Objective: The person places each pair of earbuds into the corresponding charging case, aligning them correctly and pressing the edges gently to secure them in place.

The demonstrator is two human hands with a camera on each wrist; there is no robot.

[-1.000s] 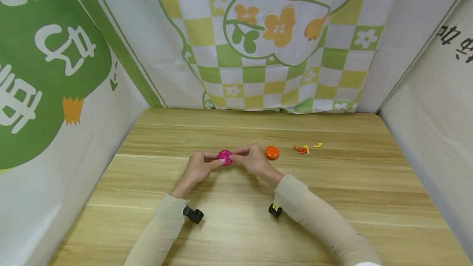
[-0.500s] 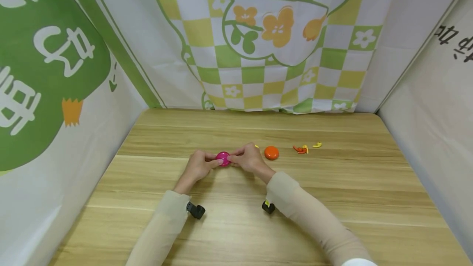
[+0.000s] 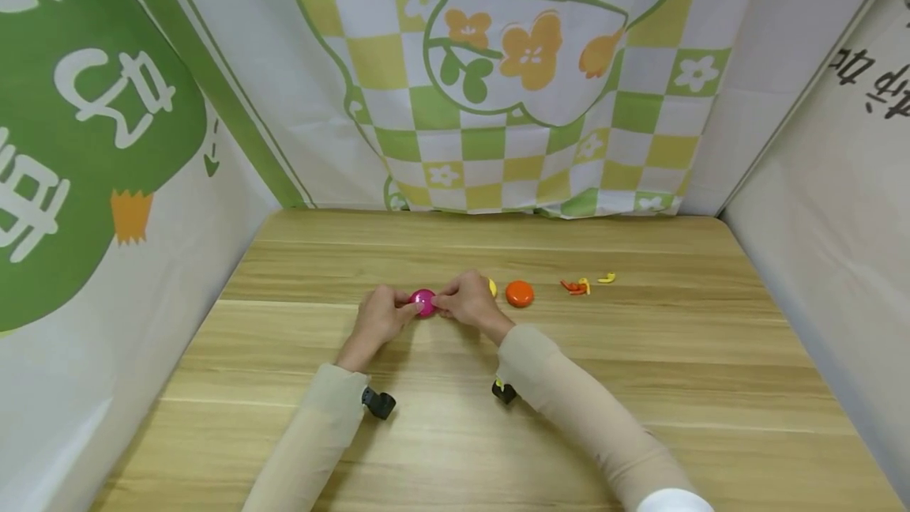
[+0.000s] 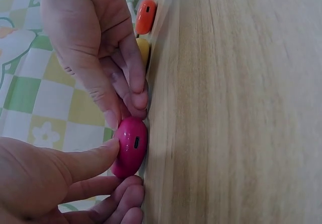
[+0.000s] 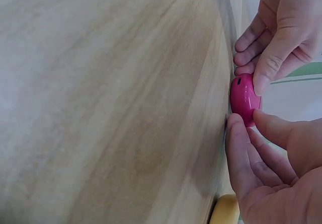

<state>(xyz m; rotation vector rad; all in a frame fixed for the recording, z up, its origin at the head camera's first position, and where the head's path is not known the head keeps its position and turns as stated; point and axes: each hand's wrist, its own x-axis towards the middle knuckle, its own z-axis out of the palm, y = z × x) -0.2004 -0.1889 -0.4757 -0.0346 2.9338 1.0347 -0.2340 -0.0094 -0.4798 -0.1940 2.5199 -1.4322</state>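
Note:
A glossy pink earbud charging case [image 3: 423, 303] sits low at the tabletop, between the two hands. My left hand [image 3: 377, 318] pinches its left side, thumb on the upper face and fingers lower down. From the other side my right hand [image 3: 469, 301] holds it too, thumb and fingertips at its edge. In the left wrist view the small charging port shows on the pink case [image 4: 132, 148], which looks closed. Just past the right hand is a yellow case [image 3: 492, 288], partly hidden by that hand. An orange case [image 3: 520, 294] lies farther right.
Several loose orange and yellow earbuds [image 3: 576, 288] lie in a small group right of the orange case, with one yellow earbud [image 3: 607, 278] slightly apart. Behind the wooden table [image 3: 441, 433] hangs a checkered fabric backdrop [image 3: 483, 141]; printed panels flank both sides.
Both hands and the pink case have shifted slightly left, the right hand most. The yellow case has come into view from behind the right hand.

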